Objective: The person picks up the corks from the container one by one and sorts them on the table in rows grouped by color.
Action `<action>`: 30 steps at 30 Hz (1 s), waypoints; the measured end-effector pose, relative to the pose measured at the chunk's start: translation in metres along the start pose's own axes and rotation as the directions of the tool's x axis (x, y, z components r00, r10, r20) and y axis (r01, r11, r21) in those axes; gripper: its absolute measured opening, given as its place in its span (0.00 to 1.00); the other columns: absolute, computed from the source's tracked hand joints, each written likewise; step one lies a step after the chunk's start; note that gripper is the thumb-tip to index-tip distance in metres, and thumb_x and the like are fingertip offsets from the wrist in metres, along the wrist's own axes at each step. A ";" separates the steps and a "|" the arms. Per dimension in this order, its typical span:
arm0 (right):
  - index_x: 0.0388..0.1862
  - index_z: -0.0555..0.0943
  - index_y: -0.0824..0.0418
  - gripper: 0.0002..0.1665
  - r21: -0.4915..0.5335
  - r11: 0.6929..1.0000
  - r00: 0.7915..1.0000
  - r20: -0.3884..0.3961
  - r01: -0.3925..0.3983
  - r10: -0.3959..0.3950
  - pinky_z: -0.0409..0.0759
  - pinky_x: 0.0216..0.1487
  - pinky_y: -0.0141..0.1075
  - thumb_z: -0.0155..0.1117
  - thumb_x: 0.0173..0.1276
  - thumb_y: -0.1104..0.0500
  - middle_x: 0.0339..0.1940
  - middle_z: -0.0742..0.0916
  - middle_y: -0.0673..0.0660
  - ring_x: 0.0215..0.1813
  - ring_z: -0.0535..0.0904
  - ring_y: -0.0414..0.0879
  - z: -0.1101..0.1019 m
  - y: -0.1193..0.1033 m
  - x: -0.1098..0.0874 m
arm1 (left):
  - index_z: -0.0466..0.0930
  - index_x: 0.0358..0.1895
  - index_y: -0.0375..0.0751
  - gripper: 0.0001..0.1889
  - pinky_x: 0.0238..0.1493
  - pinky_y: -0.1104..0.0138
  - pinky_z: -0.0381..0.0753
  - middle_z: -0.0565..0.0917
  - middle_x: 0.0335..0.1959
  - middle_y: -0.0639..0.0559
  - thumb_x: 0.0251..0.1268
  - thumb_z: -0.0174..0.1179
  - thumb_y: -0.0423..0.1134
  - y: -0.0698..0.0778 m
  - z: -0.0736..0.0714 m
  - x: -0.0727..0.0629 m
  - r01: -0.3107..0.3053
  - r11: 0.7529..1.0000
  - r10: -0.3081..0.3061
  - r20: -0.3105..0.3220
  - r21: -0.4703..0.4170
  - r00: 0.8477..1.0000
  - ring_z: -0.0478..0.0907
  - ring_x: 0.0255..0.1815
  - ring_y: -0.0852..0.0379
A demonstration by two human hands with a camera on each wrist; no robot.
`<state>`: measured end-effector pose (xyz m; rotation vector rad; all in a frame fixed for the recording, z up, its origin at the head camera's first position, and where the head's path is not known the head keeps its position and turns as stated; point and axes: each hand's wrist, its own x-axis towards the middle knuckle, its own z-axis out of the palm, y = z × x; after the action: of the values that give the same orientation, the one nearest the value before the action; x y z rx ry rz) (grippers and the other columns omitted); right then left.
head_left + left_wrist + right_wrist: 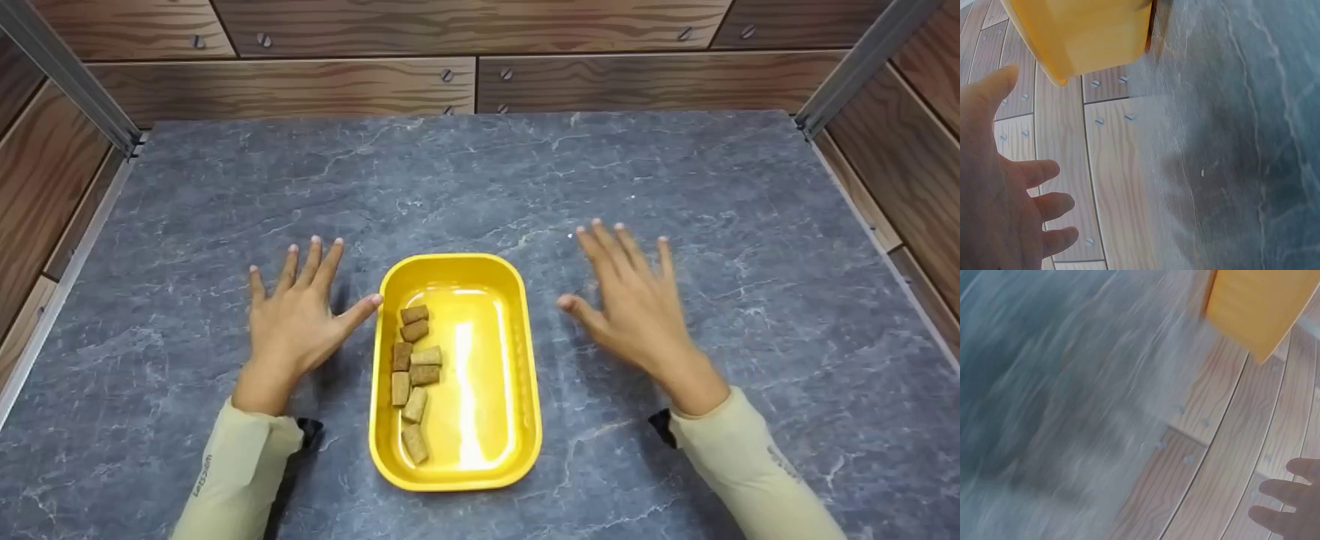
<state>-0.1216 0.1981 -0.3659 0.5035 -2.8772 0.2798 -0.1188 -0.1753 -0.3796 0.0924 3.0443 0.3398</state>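
A yellow rectangular tray [529, 375] with rounded corners sits on the table between the two hands. Several small brown, pillow-shaped pieces [425, 374] lie along its left side; they look like cereal or biscuit bits. My left hand [294, 324] is spread to the left of the tray, its thumb tip at or very near the rim; whether it touches cannot be told. To the tray's right, my right hand [636, 306] is also spread, apart from it and holding nothing. Each wrist view shows the tray's outer wall, with the left hand [1005, 180] and the right fingers [1280, 495] extended.
The table [480, 180] has a grey-blue marbled top. Wood-patterned panels [300, 86] rise behind it and at both sides, with metal posts [862, 67] at the far corners. Tiny white specks [570, 235] lie near the right fingertips.
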 end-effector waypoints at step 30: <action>0.77 0.55 0.51 0.48 0.216 0.929 0.929 0.154 0.302 -0.338 0.49 0.74 0.60 0.56 0.65 0.33 0.78 0.62 0.56 0.77 0.58 0.57 0.027 -0.091 -0.016 | 0.44 0.78 0.59 0.45 0.65 0.37 0.63 0.57 0.76 0.40 0.62 0.52 0.68 0.002 0.011 0.008 0.058 0.898 0.015 0.164 -0.436 0.986 0.59 0.73 0.34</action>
<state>-0.0793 0.1134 -0.3816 1.0785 -2.8943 0.4757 -0.1255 -0.1707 -0.3908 0.0544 2.7245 0.9557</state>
